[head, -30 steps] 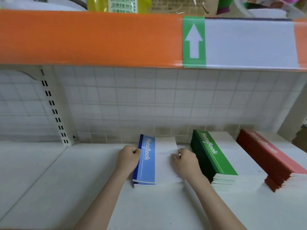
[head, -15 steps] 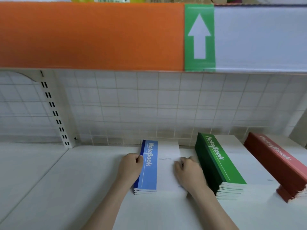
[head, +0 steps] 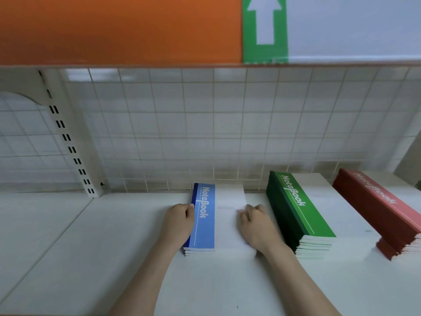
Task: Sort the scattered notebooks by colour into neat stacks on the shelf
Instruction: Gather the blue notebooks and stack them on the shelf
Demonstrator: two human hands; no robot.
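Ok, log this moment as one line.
stage: squaring blue stack | left hand: grips blue notebooks at spine | right hand: on their right edge | green notebooks, red notebooks: stacked on shelf

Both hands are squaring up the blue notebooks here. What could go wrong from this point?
1. The left hand and right hand press the blue stack from both sides; uneven pressure could skew or buckle the thin stack.
2. The right hand sits close to the taller green stack; drawing back could nudge it.
3. The red stack shows uneven front edges and may slide if bumped.
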